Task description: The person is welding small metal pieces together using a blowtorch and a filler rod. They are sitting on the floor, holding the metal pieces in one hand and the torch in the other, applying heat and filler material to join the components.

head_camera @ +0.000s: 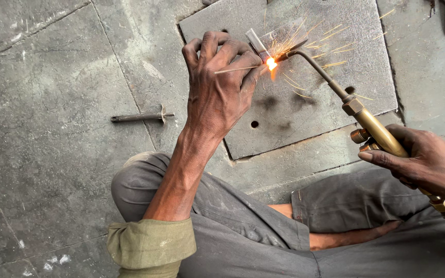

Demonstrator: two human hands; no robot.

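Brass torch (374, 128) with a bent dark neck, tip glowing orange and spitting sparks onto a small flat metal strip (257, 44) lying tilted on the grey steel plate (305, 110); thin filler rod (233, 69) meets the flame.

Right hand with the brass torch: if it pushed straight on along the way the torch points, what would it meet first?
Probably the small metal piece at the flame, on the steel plate, with the left hand right beside it. The right hand grips the torch; depth is unclear.

L hand (221, 87) pinching thin filler rod (233, 69), R hand (428, 164) gripping brass torch (372, 126), sparks on steel plate (294, 118)
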